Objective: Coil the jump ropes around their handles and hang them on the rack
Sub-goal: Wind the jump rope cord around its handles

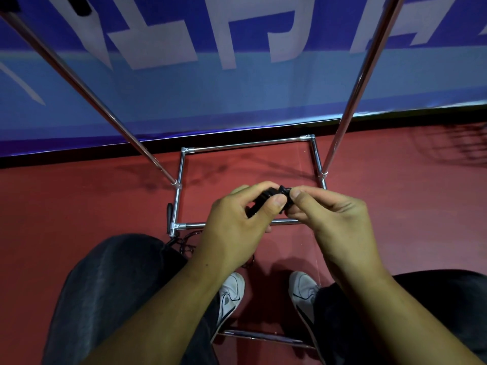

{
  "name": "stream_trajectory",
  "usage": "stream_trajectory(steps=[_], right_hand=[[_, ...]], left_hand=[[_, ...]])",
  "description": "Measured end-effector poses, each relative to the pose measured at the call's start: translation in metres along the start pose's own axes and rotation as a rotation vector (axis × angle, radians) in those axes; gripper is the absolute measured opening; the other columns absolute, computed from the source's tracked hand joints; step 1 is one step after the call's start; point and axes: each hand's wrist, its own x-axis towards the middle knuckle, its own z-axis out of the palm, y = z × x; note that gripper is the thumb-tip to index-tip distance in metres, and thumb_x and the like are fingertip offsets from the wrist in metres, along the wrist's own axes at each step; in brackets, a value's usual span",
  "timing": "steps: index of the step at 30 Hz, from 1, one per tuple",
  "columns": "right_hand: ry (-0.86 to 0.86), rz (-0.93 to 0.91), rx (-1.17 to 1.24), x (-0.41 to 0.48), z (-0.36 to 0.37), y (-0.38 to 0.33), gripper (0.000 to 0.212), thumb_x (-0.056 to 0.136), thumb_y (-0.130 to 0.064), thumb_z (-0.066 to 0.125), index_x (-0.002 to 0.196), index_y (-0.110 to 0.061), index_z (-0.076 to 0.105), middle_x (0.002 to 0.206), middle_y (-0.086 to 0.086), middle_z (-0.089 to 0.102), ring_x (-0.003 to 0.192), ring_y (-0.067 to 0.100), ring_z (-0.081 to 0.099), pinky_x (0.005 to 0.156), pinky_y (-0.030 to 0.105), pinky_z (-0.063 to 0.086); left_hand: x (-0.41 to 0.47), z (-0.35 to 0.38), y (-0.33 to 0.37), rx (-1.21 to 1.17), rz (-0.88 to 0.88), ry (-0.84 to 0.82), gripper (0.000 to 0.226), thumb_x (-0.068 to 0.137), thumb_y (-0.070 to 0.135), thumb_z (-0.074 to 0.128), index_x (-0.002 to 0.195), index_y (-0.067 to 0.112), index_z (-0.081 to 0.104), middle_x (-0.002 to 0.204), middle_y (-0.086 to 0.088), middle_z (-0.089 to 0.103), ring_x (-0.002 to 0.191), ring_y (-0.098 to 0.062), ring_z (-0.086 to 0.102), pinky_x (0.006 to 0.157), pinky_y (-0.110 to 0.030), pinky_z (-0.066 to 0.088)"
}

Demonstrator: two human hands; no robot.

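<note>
**One jump rope handle [263, 200] being held above the rack [245, 144]**

Nearest the camera, dark trousers [110, 299] and white shoes [230, 293] are being shown on the red floor [79, 206]; a metal bar [263, 337] is being crossed by the shoes at the bottom edge. Further out, the black jump rope handle is being gripped by the left hand [237, 219], whose fingers are being curled under it while the thumb is being pressed on top; its right end is being pinched between thumb and forefinger of the right hand [334, 217], the other fingers being kept loosely bent. The handle is being held in the air between both hands, over the front tube of the rack; how much cord is being wound on it cannot be told. Below the left wrist, a loose tangle of black cord [185, 245] is being left on the floor at the rack's front-left corner; a second black handle [169, 214] is being rested just outside the left tube. Beyond, two chrome uprights [79, 83] are being carried by the side tubes; behind everything, a blue banner [237, 96] with pale lettering is being displayed.
</note>
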Motion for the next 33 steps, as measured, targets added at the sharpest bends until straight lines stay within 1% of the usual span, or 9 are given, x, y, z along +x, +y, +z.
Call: stream_trajectory(steps=[3,8,13,15,18,23,28,30,33], right_hand=[[-0.001,0.044,0.028,0.001,0.002,0.003,0.014,0.093,-0.008,0.069,0.089,-0.012,0.082,0.085,0.011,0.078,0.083,0.023,0.074,0.088,0.042,0.060],[-0.009,0.088,0.091,0.002,0.003,0.005,0.013,0.093,-0.008,0.068,0.093,-0.008,0.082,0.091,0.013,0.079,0.092,0.027,0.076,0.091,0.040,0.059],[-0.024,0.066,0.102,0.002,0.003,0.005,0.012,0.095,-0.006,0.068,0.097,-0.007,0.080,0.093,0.011,0.079,0.092,0.024,0.076,0.088,0.033,0.059],[-0.039,0.063,0.089,0.002,0.003,0.006,0.012,0.095,-0.007,0.068,0.100,-0.006,0.079,0.095,0.011,0.079,0.094,0.024,0.076,0.091,0.035,0.058],[-0.036,0.073,0.070,0.004,0.004,0.008,0.012,0.094,-0.009,0.069,0.100,-0.007,0.079,0.096,0.010,0.079,0.096,0.021,0.075,0.093,0.035,0.056],[-0.082,0.164,0.178,0.006,0.008,0.009,0.016,0.095,-0.012,0.067,0.104,-0.004,0.078,0.103,0.015,0.077,0.096,0.025,0.071,0.090,0.051,0.057],[-0.113,0.061,0.065,0.006,0.008,0.007,0.018,0.096,-0.011,0.067,0.108,-0.017,0.079,0.102,0.005,0.078,0.091,0.014,0.071,0.082,0.030,0.055],[-0.089,-0.019,-0.003,0.007,0.007,0.007,0.014,0.092,-0.008,0.072,0.101,-0.015,0.078,0.093,0.009,0.078,0.082,0.013,0.070,0.077,0.027,0.056],[-0.084,-0.108,-0.077,0.006,0.006,0.005,0.012,0.089,-0.005,0.074,0.090,-0.016,0.078,0.082,0.004,0.077,0.073,0.007,0.067,0.073,0.023,0.055]], left_hand=[[0.001,0.000,-0.003,0.042,0.026,0.009,0.012,0.098,0.041,0.065,0.105,0.050,0.070,0.097,0.004,0.065,0.069,-0.016,0.074,0.073,-0.038,0.061],[0.002,-0.001,-0.001,-0.012,-0.033,0.024,0.015,0.097,0.036,0.067,0.107,0.044,0.074,0.099,0.008,0.069,0.065,-0.015,0.074,0.060,-0.017,0.049],[0.001,-0.002,0.001,-0.040,-0.078,0.014,0.016,0.098,0.034,0.066,0.104,0.048,0.073,0.090,0.008,0.074,0.063,-0.017,0.073,0.053,-0.013,0.045],[0.002,-0.002,0.000,-0.062,-0.097,-0.001,0.014,0.099,0.036,0.065,0.107,0.042,0.075,0.083,0.010,0.074,0.062,-0.019,0.073,0.052,-0.017,0.045],[0.001,-0.002,-0.001,-0.084,-0.134,-0.029,0.019,0.101,0.039,0.060,0.112,0.036,0.075,0.092,0.004,0.076,0.063,-0.020,0.074,0.052,-0.036,0.051],[0.000,-0.004,0.003,-0.160,-0.203,-0.018,0.026,0.102,0.039,0.056,0.115,0.028,0.075,0.077,0.003,0.076,0.055,-0.016,0.069,0.047,-0.030,0.051],[0.005,-0.008,0.008,-0.296,-0.302,-0.005,0.043,0.089,0.056,0.054,0.110,0.025,0.075,0.067,-0.010,0.073,0.045,-0.016,0.061,0.044,-0.025,0.048],[0.006,-0.009,0.008,-0.333,-0.324,-0.027,0.048,0.084,0.061,0.054,0.106,0.024,0.076,0.068,-0.017,0.072,0.045,-0.017,0.061,0.044,-0.025,0.049],[0.005,-0.009,0.008,-0.368,-0.344,-0.056,0.049,0.084,0.060,0.054,0.105,0.021,0.075,0.067,-0.013,0.072,0.046,-0.016,0.061,0.044,-0.025,0.049]])
